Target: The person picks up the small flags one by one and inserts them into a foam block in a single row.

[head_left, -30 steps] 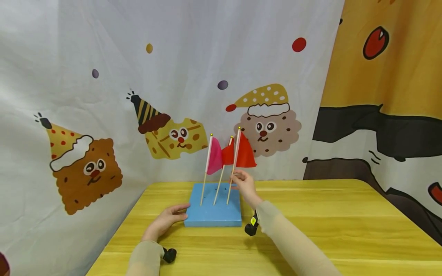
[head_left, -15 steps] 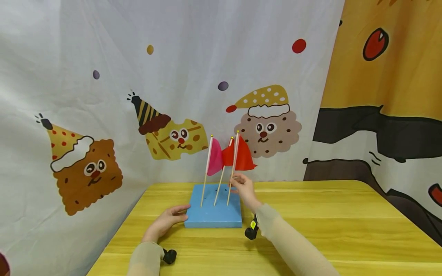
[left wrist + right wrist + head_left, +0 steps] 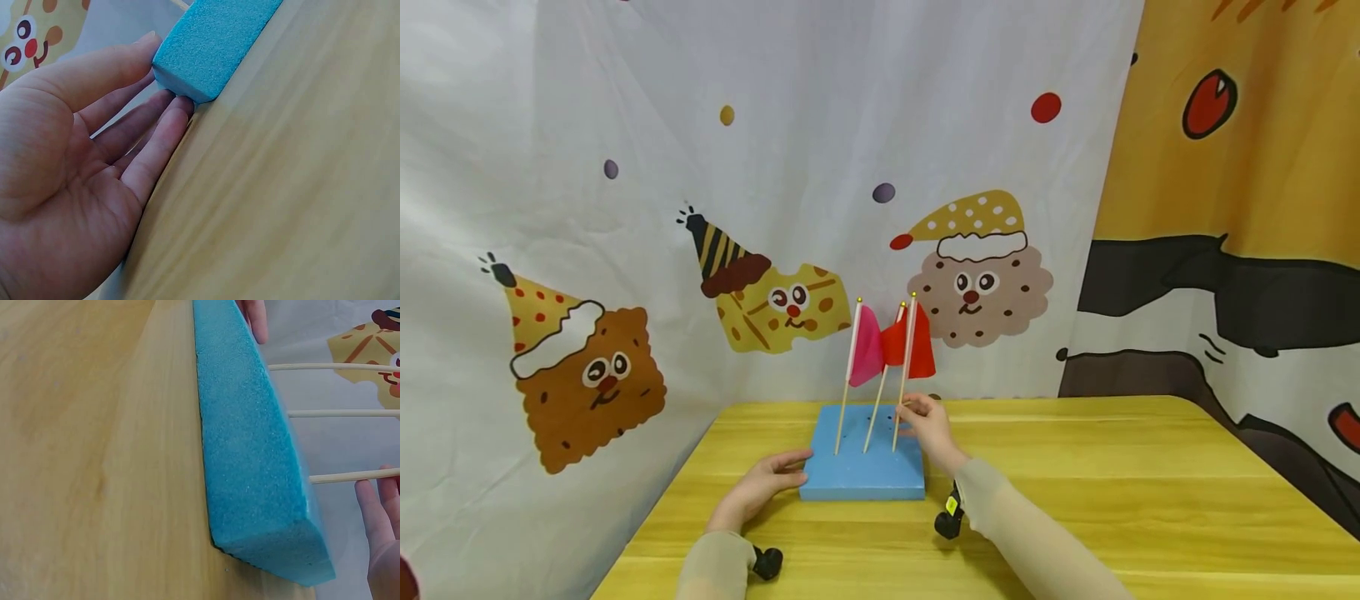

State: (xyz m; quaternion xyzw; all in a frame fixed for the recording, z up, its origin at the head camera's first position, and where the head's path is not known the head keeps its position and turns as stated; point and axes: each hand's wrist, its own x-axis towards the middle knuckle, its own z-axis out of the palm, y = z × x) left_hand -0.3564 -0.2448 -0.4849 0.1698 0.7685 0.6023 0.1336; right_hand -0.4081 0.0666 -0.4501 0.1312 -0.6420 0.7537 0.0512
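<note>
A blue foam block [image 3: 862, 482] lies flat on the table, with a few small holes in its top. Three flags on thin wooden sticks rise from it: a pink flag [image 3: 865, 350] at left, a red flag [image 3: 893, 343] in the middle and another red flag [image 3: 922, 346] at right. The right hand [image 3: 932, 429] pinches the right red flag's stick [image 3: 350, 477] between thumb and fingers, low down above the block. At the block's left side, the left hand [image 3: 760, 492] touches its edge. In the left wrist view the thumb and extended fingertips meet the foam's corner [image 3: 187, 81].
The wooden table [image 3: 1075, 483] extends well to the right of the block. Behind it hangs a white cloth [image 3: 820, 125] printed with cartoon snacks. Black wrist cameras sit under both sleeves.
The right hand has come down closer to the block, and the right red flag sits slightly lower and stands a little straighter. The left hand stays at the block. The head view tilts slightly.
</note>
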